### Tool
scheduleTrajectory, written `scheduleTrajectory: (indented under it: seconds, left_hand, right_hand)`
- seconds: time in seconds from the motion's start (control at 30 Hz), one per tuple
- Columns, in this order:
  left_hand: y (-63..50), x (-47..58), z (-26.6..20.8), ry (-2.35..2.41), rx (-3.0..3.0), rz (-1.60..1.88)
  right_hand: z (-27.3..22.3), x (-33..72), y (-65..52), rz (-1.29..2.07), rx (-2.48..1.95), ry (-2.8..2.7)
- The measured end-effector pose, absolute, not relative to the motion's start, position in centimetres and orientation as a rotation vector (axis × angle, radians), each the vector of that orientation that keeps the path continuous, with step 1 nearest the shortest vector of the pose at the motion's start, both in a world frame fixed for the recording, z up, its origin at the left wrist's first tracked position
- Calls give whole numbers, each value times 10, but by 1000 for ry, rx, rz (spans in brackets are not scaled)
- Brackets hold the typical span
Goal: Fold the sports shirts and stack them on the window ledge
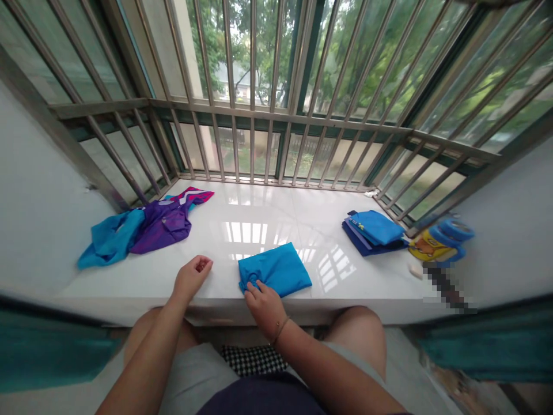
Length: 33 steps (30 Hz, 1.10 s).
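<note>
A flat, folded bright-blue cloth (285, 268), gathered at its left end, lies near the front edge of the white sill. My right hand (265, 305) has its fingers on that gathered near corner and seems to pinch it; the thumb is partly hidden. To the left of the cloth, apart from it, my left hand (193, 279) rests over the sill with its fingers curled in and nothing visible in them. Farther left lie loosely crumpled garments: a purple one (166, 227) with pink and white parts, and a teal-blue one (114, 233).
A stack of folded blue cloths (374, 230) sits on the right of the sill. Beside it is a yellow bottle (434, 242) with a blue lid and handle. A pixelated dark object (449, 288) lies nearer the edge. Metal bars (276, 118) line the window behind.
</note>
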<state>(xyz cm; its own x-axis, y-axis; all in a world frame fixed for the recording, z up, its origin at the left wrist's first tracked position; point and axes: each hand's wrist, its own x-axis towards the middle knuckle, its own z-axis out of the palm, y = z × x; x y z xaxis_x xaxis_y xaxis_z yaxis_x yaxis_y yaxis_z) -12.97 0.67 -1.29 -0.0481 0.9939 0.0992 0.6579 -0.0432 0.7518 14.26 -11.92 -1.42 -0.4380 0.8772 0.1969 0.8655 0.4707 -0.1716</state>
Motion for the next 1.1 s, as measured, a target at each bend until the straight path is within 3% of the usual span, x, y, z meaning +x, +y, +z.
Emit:
scheduleTrajectory:
  seconds: [0.13,0.27,0.57,0.9,1.1]
  left_hand:
    - [7,-129,-12,1795,1779,854]
    - [7,-129,-11,1827,1814,803]
    - [4,-123,-1,1874,1823,703]
    - [7,-125,-5,1904,1833,607]
    - [9,-126,-9,1903,1855,585]
  right_hand:
    - [19,167,-117,357,-1499,-2232]
    - [89,223,-98,482,-1641,-1625]
    - [217,411,-66,257,-1711,-1014]
    - [267,537,-45,-160,-1990,-902]
    - [277,574,-27,-8,-1957,-875]
